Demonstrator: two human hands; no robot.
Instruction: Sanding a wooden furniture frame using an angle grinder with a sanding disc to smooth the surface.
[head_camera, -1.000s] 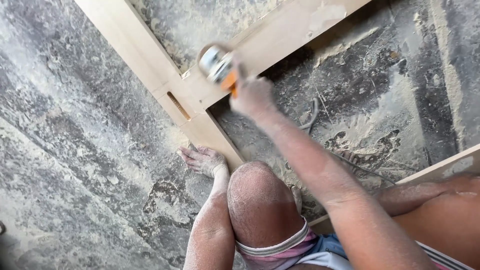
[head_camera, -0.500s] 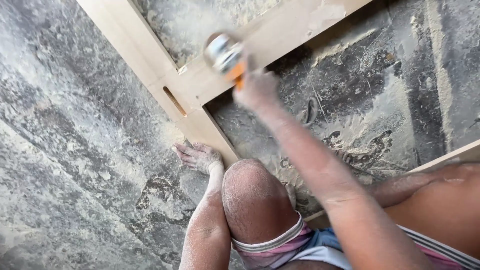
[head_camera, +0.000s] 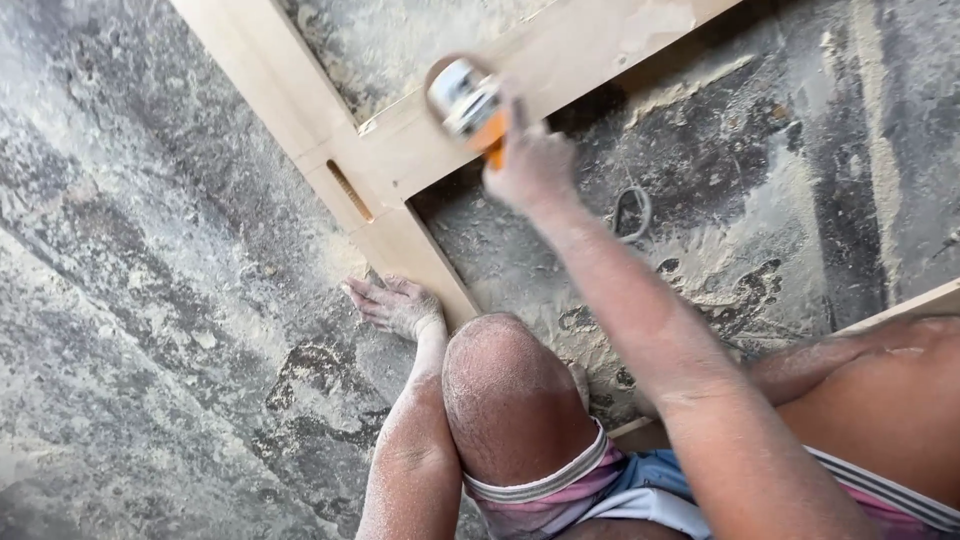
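Gripping the sander (head_camera: 468, 100), right hand (head_camera: 530, 165) fingers wrapped tight, on the frame (head_camera: 560, 60) crosspiece near its joint. Left hand (head_camera: 398, 305) fingers spread on the floor (head_camera: 150, 300). Best kept flat, pressure light.

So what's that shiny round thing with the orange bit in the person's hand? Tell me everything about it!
It's a small power tool with a round silvery head and an orange body, blurred here. The right hand grips its orange part, arm stretched out. The head rests on a pale wooden frame lying on a dusty floor. A thin cord loops on the floor near it.
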